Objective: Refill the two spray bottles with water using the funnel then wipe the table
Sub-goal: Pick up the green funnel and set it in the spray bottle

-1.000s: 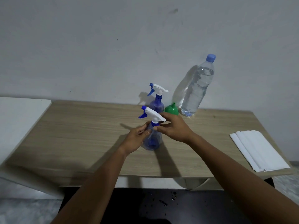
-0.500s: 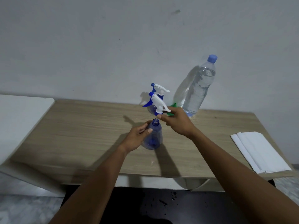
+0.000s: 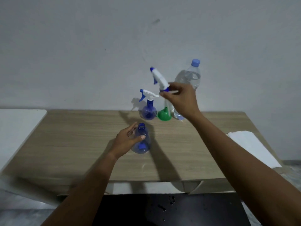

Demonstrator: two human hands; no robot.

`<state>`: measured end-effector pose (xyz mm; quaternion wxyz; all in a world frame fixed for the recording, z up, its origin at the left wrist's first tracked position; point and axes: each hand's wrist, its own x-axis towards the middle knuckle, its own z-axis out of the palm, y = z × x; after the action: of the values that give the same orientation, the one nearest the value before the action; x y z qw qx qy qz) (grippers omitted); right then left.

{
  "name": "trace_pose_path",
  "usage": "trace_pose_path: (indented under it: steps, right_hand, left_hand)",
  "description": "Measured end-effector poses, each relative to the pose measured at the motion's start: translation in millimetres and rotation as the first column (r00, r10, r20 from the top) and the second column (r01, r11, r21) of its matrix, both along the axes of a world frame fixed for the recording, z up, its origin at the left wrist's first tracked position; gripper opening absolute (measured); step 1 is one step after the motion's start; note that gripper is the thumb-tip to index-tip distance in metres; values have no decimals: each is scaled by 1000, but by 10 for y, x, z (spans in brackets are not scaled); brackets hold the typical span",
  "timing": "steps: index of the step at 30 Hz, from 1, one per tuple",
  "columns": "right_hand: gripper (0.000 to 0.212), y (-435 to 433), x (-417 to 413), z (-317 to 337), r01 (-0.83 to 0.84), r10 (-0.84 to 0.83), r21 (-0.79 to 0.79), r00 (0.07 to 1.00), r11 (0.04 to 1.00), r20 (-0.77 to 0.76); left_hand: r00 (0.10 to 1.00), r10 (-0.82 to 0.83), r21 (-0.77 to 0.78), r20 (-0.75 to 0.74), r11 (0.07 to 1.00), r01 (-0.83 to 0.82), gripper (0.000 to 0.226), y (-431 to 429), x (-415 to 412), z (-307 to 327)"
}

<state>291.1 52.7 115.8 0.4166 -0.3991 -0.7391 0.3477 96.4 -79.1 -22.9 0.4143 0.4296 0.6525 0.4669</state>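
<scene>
A blue spray bottle (image 3: 142, 142) stands uncapped on the wooden table (image 3: 81, 144), and my left hand (image 3: 127, 141) grips its left side. My right hand (image 3: 180, 98) holds its white-and-blue spray head (image 3: 160, 80) in the air above the table's back, with the dip tube hanging down. A second blue spray bottle (image 3: 149, 110) with its head on stands by the wall. Right of it rests a green funnel (image 3: 164, 115), upside down. The large water bottle (image 3: 190, 79) with a blue cap is partly hidden behind my right hand.
A folded white cloth (image 3: 250, 147) lies at the table's right end. A white surface (image 3: 17, 128) adjoins the table on the left. Below the front edge is a dark floor area with small spots. The wall runs right behind the table.
My right hand has lifted the spray head off the near bottle and carried it up and to the right. My left hand stays on the bottle.
</scene>
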Motion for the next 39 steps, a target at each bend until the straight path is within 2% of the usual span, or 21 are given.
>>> trace_pose_path:
  steps: [3,6,8,12,19,27,31,34,39]
  right_hand:
    - [34,57,66,-540,84,-64,-61,959,995,277]
    - [30,48,78,-1022,107,-50,-84,860,991,508]
    - [29,64,42,-1256,89,-16,-97,811,991,585]
    - [33,122,-126,-1561,29,82,-161,761,987,643]
    - [40,134,-500,-1837,-32,191,-265,776,964,602]
    - [37,232,-496,-1995,-49,204,-280,804,959,559]
    - [33,431,-407,-1883,102,38,-262,876,960,480]
    - [45,699,-392,-1818,282,-160,-300,913,911,374]
    - [51,961,-456,-1835,371,-293,-385,924,845,248]
  left_hand:
    - [993,69,59,-98,996,-63,66,-7,170,56]
    - [989,115,83,-96,991,-107,50,-60,285,57]
    - [991,103,84,-84,992,-96,47,-117,299,33]
    - [995,77,93,-65,993,-71,47,-177,262,-51]
    - [989,111,128,-97,987,-98,52,-157,221,-210]
    - [991,134,90,-15,987,-132,60,-113,195,-154]
    - [996,85,68,-39,994,-83,60,-64,91,-113]
    - [997,38,60,-64,998,-34,59,-41,30,-107]
    - [993,12,92,-118,996,-1,61,-25,-17,-145]
